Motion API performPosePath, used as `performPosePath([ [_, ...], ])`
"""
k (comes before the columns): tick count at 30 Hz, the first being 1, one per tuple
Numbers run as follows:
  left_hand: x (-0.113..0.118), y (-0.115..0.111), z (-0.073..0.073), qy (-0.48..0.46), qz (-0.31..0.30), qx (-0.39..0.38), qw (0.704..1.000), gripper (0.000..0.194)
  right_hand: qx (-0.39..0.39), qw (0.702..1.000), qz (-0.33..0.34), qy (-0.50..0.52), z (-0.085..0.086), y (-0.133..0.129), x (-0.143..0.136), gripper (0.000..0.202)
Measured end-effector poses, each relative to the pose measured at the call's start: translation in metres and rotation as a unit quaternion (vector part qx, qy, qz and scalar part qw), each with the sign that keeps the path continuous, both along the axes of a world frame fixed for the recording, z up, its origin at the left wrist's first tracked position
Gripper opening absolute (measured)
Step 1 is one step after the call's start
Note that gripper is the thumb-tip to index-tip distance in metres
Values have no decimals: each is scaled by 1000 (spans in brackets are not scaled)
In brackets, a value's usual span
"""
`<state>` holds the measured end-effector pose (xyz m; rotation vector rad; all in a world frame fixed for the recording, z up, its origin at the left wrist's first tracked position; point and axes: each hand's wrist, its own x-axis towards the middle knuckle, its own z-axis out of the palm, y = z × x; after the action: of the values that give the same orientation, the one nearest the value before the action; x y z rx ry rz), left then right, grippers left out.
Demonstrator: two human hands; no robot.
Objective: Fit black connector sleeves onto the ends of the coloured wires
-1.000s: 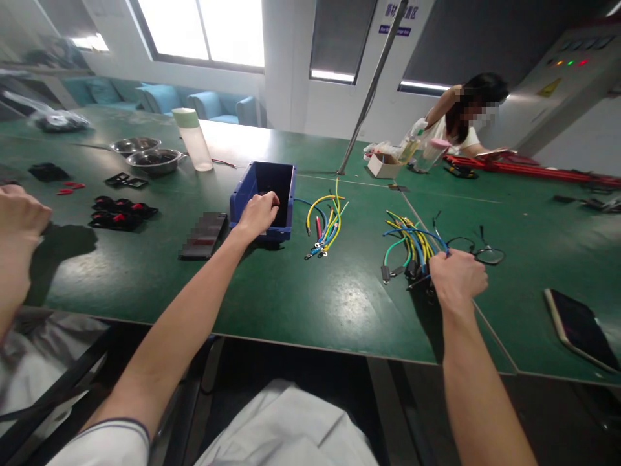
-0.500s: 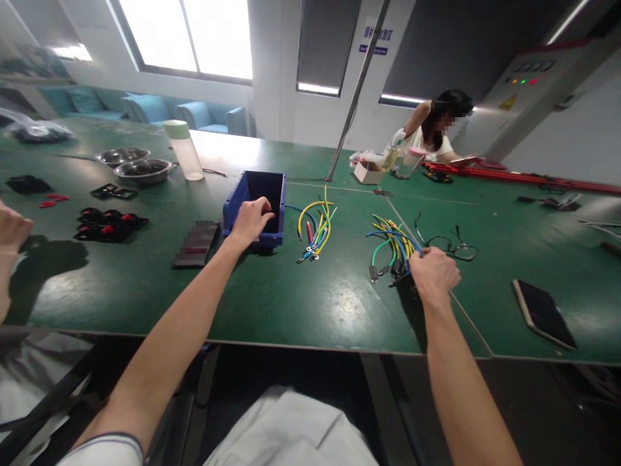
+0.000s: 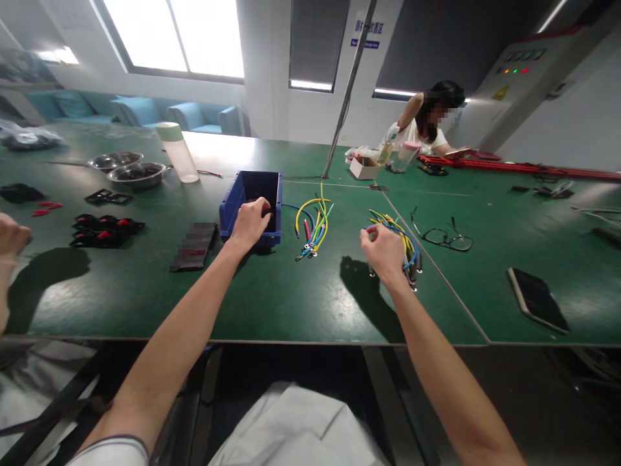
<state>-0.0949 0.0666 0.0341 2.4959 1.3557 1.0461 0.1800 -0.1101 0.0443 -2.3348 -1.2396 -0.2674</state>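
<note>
My left hand (image 3: 251,222) reaches over the near side of a blue plastic bin (image 3: 226,219). Its fingers are curled close together inside the opening, and whatever they hold, if anything, cannot be made out. My right hand (image 3: 385,252) is above the table, in front of a bundle of yellow, blue and green cables (image 3: 411,244) with ring terminals and black sleeves. Its fingers are loosely bent with a gap at the thumb, and nothing shows between them. A smaller group of cables (image 3: 317,230) lies between the bin and my right hand.
Left of the bin are a dark tray (image 3: 196,249), black parts with red pieces (image 3: 104,232), metal bowls (image 3: 138,176) and a bottle (image 3: 182,158). Eyeglasses (image 3: 446,238) and a phone (image 3: 537,298) lie right. A co-worker's hand (image 3: 12,236) is at far left; another person (image 3: 427,126) sits opposite.
My right hand has let go of the cable bundle and moved left, so the bundle now lies behind it. My left hand keeps its place at the bin. The view has shifted slightly.
</note>
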Motion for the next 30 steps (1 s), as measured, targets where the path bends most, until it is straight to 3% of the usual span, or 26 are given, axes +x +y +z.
performPosePath([
  [4,1,0,-2,-14,9,26,1000,16,-65,987,141,50,2,42,-34,38],
  [9,3,-2,-2,-25,35,48,998,14,-134,980,142,25,-11,75,-61,61],
  [15,7,-4,-5,-23,38,67,997,15,-168,975,147,-7,-25,73,-52,62],
  [22,8,-5,-7,-17,50,77,996,16,-162,972,167,15,-28,75,-50,46],
  [30,15,-20,-6,-22,105,108,988,21,-152,968,196,41,-26,73,-47,35],
])
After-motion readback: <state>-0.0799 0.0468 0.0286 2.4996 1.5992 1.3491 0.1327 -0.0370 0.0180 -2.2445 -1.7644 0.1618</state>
